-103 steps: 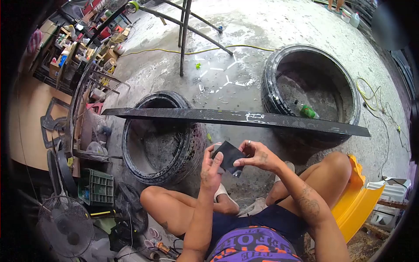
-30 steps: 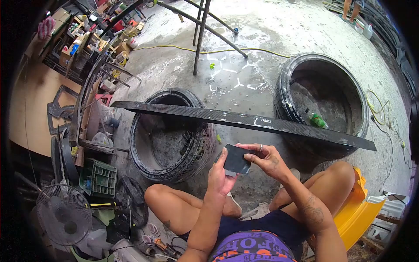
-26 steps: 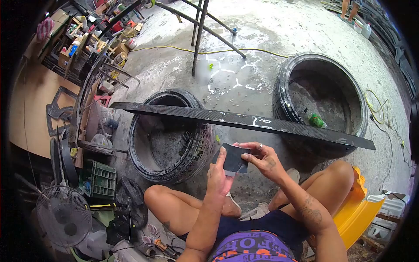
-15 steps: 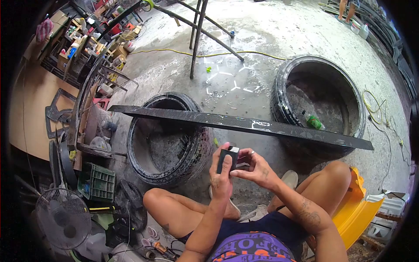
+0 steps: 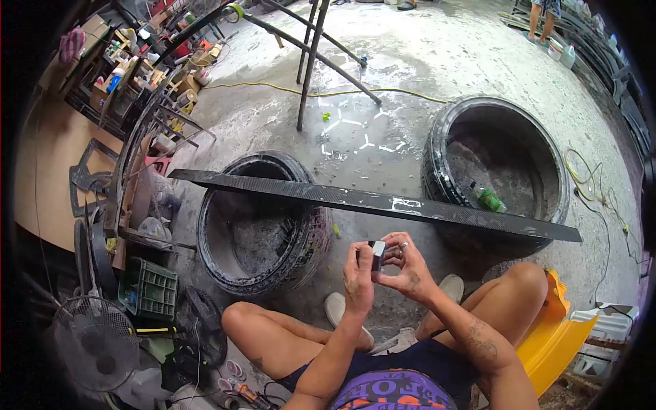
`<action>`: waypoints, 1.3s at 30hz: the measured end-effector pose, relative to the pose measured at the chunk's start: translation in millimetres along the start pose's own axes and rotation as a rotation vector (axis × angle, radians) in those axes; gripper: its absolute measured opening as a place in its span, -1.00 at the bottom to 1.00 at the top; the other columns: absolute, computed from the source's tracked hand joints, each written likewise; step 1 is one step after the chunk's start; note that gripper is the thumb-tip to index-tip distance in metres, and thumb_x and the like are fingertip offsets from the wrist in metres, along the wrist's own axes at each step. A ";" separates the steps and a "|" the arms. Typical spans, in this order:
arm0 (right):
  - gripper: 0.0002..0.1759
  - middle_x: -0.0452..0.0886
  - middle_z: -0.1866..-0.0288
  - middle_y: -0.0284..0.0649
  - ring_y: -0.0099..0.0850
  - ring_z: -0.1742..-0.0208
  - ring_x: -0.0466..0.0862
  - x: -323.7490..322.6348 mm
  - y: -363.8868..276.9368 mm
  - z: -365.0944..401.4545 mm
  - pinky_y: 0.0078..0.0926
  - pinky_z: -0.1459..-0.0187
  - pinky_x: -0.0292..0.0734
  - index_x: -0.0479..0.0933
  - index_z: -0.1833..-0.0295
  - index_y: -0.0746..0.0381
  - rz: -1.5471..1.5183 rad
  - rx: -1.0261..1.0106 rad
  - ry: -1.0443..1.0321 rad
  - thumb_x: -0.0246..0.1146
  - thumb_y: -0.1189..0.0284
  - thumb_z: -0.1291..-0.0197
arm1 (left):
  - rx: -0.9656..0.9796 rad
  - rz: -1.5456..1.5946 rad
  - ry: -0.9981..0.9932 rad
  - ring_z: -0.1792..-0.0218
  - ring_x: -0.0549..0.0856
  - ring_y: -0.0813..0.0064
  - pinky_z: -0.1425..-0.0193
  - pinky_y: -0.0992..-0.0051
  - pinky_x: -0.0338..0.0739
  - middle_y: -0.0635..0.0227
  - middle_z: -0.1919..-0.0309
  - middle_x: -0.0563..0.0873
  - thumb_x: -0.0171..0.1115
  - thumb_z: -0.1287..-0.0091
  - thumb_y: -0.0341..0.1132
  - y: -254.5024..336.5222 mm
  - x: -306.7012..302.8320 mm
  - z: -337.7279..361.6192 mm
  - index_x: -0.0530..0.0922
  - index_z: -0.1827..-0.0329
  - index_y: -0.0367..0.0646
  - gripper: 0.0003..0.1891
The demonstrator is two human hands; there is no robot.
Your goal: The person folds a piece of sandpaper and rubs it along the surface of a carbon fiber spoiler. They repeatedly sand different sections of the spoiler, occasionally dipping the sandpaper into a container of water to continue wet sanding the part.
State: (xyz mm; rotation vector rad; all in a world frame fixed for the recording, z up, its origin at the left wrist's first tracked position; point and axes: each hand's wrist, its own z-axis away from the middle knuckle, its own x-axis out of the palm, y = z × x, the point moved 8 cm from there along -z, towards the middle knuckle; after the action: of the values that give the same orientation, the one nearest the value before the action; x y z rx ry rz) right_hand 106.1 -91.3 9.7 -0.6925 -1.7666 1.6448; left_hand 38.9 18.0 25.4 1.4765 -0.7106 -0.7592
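Note:
A small dark block (image 5: pixel 376 259) with a pale, shiny end is held up in front of me. My left hand (image 5: pixel 357 280) is closed around its left side, thumb along the near face. On the other side my right hand (image 5: pixel 408 272), with a ring on one finger, curls its fingers and thumb against the block's edges. Just beyond both hands lies a long black strip with a carbon-fibre weave (image 5: pixel 362 199). It bridges two upright-facing tyres, the left tyre (image 5: pixel 316 236) and the right tyre (image 5: pixel 437 164), and bears pale smears near its middle.
A green bottle (image 5: pixel 490 200) lies in the right tyre. Dark metal legs (image 5: pixel 311 61) stand beyond the strip. At lower left are a fan (image 5: pixel 96 342) and a green crate (image 5: pixel 149 288); a yellow panel (image 5: pixel 557 348) is at right. Another person's legs (image 5: pixel 541 24) show far off.
Both hands have shifted slightly right and farther away. The block has turned to a more upright, edge-on position, and my right fingers have moved up towards its top.

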 end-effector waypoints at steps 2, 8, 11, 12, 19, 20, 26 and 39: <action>-0.28 0.33 -0.28 -0.21 -0.41 -0.13 0.60 -0.6 4.2 2.2 -0.41 -0.13 0.63 0.36 -0.22 0.26 -0.031 -0.017 -0.016 0.59 0.53 0.03 | -0.009 0.053 0.057 0.29 0.44 0.63 0.23 0.48 0.36 0.39 0.36 0.52 0.07 -0.58 0.02 -6.0 2.4 -5.1 0.49 0.20 -0.26 -0.56; -0.14 0.38 -0.39 0.08 0.01 -0.38 0.44 -58.6 -87.8 12.6 -0.15 -0.43 0.36 0.40 -0.36 0.29 0.973 -0.090 -0.230 0.59 0.17 0.00 | 0.597 -0.618 0.115 0.34 0.47 0.10 0.19 0.15 0.38 0.13 0.42 0.48 0.26 -0.42 -0.21 18.3 -3.7 -108.2 0.42 0.40 -0.25 -0.68; -0.21 0.46 -0.34 0.08 0.01 -0.40 0.43 -128.2 -130.1 16.0 -0.19 -0.45 0.33 0.50 -0.28 0.31 1.096 -0.005 -0.182 0.57 0.12 0.01 | 0.694 -0.891 0.015 0.21 0.53 -0.02 0.10 0.08 0.43 0.08 0.29 0.54 0.27 -0.38 -0.24 -1.6 -10.8 -166.7 0.47 0.32 -0.24 -0.75; -0.21 0.46 -0.35 0.06 0.01 -0.40 0.43 -154.4 -127.5 10.7 -0.19 -0.45 0.33 0.50 -0.28 0.31 1.083 0.019 -0.165 0.57 0.13 0.00 | 0.707 -0.984 -0.089 0.19 0.54 -0.02 0.08 0.07 0.44 0.08 0.27 0.54 0.28 -0.38 -0.24 -11.6 -9.0 -177.5 0.48 0.30 -0.23 -0.76; -0.04 0.48 -0.32 -0.04 -0.05 -0.38 0.45 -250.4 0.5 3.3 -0.16 -0.40 0.33 0.45 -0.35 0.23 1.122 0.227 -0.087 0.64 0.06 0.16 | 0.600 -1.149 -0.239 0.09 0.58 -0.06 0.03 0.02 0.46 0.05 0.18 0.58 0.22 -0.39 -0.29 -43.9 -3.6 -197.0 0.52 0.23 -0.24 -0.83; -0.05 0.52 -0.24 -0.06 -0.08 -0.35 0.48 -248.2 15.1 3.8 -0.15 -0.36 0.35 0.45 -0.33 0.22 1.189 0.239 -0.094 0.63 0.06 0.17 | 0.553 -1.147 -0.233 0.09 0.58 -0.06 0.03 0.01 0.46 0.03 0.18 0.58 0.22 -0.39 -0.29 -46.4 -5.2 -201.3 0.52 0.22 -0.24 -0.83; -0.26 0.58 -0.05 -0.17 -0.16 -0.20 0.55 -257.8 50.2 8.1 -0.20 -0.20 0.38 0.51 -0.18 0.16 1.393 0.146 0.060 0.57 0.31 0.23 | 0.444 -1.156 -0.317 0.15 0.62 -0.08 0.03 0.05 0.51 0.02 0.26 0.61 0.28 -0.40 -0.29 -44.0 -6.3 -210.2 0.55 0.24 -0.25 -0.81; -0.22 0.54 -0.10 -0.10 -0.13 -0.20 0.54 -252.4 35.6 9.7 -0.20 -0.22 0.38 0.51 -0.18 0.23 1.376 0.089 0.055 0.58 0.21 0.22 | 0.667 -1.185 -0.149 0.25 0.64 -0.07 0.15 0.05 0.53 0.02 0.32 0.57 0.24 -0.46 -0.16 -49.5 -4.7 -206.6 0.52 0.31 -0.25 -0.70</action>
State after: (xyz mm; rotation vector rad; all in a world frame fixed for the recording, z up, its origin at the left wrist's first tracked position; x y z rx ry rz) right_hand 266.8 -280.7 -48.3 -2.1583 -1.0828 2.3916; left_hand 202.1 146.0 -20.7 2.4967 -0.0972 -1.6260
